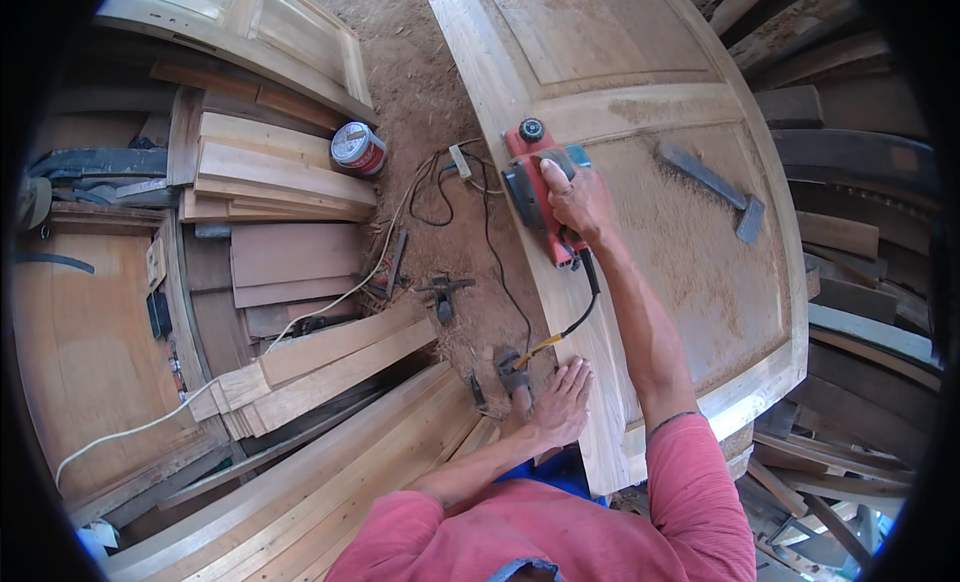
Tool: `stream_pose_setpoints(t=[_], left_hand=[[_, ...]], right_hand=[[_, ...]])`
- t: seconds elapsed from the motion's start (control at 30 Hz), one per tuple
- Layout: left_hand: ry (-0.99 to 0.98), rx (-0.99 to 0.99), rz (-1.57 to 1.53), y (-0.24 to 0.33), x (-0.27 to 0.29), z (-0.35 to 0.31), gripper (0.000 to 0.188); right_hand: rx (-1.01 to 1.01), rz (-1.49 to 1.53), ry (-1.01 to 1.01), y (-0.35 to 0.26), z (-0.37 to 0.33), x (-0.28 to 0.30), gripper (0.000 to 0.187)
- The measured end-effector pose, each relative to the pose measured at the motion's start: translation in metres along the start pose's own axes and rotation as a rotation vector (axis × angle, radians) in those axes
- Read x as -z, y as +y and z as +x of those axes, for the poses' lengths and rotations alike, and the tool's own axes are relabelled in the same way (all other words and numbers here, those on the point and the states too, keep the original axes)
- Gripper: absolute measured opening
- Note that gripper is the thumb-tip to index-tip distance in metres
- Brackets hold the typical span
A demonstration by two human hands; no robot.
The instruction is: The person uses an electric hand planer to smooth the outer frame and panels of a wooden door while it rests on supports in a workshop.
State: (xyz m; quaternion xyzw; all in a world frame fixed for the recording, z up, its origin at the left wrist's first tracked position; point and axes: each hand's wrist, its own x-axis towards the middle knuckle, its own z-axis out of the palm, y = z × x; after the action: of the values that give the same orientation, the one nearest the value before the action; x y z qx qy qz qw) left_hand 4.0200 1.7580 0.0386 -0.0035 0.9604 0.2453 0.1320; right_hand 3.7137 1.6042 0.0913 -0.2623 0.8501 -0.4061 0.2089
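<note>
A large pale wooden panel door (640,102) lies in front of me, with sawdust spread over its recessed panels. My right hand (580,200) is wrapped round the handle of a red electric planer (522,194), which rests on the door's long left edge. A black cord with a yellow taped part (540,348) hangs from the planer. My left hand (563,407) lies flat by the near end of that edge, fingers stretched out and holding nothing. A dusty hammer-shaped tool (708,179) lies on the door, to the right of the planer.
Cords and a white socket block (459,163) lie on the sawdust-covered floor left of the door. A tub (357,149) stands beside stacked boards (285,177). Another panel door (235,27) is at far left. Long planks (330,482) lie near left; timber (845,232) fills the right.
</note>
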Motion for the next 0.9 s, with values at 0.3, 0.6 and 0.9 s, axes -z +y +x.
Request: stream_pose_setpoints(t=[0.3, 0.6, 0.9], left_hand=[[0.142, 0.0, -0.084, -0.043, 0.008, 0.028, 0.076], [0.099, -0.031, -0.083, -0.058, 0.015, 0.032, 0.079], [0.043, 0.0, 0.033, -0.053, 0.027, 0.033, 0.079]], right_hand=[[-0.05, 0.053, -0.047, -0.018, 0.032, -0.004, 0.056], [-0.101, 0.088, -0.058, -0.022, 0.065, -0.014, 0.055], [-0.15, 0.026, -0.113, -0.026, 0.101, -0.021, 0.07]])
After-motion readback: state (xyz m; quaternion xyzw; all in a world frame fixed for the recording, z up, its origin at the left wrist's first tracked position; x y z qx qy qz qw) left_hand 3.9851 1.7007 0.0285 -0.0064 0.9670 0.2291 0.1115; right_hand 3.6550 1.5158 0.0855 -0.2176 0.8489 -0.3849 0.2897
